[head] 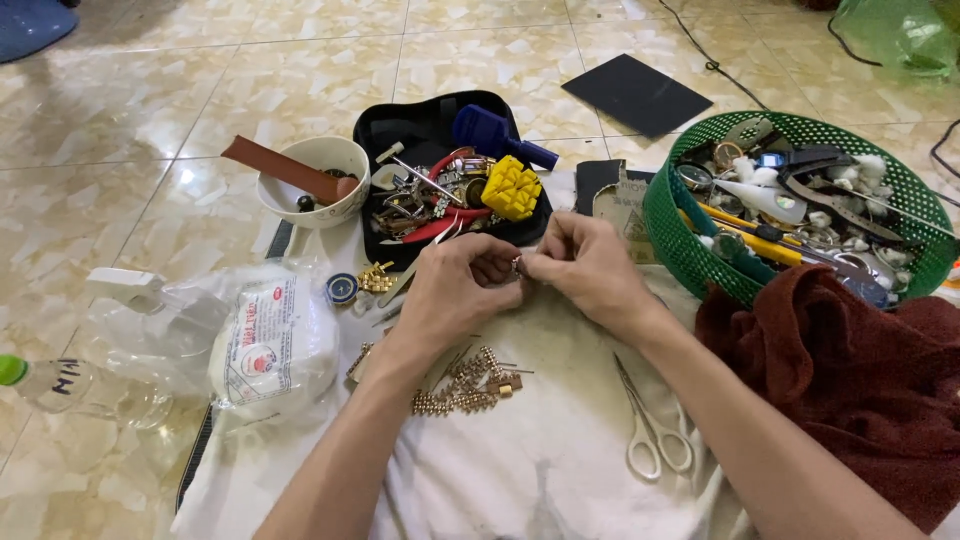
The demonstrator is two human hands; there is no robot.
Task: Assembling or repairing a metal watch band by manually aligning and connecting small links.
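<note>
Both hands meet over a stained white cloth [540,460] on the tiled floor: the left hand [455,290] and the right hand [590,268] pinch a tiny metal piece [517,265] between their fingertips, too small to tell what it is. Just below the left wrist lie gold watch band links [465,385], and scissors [650,430] rest on the cloth under the right forearm. Beyond the hands sits a black tray [420,130] of tools with a yellow block [511,188], a white bowl [318,180] to its left and a green basket [680,230] to the right.
</note>
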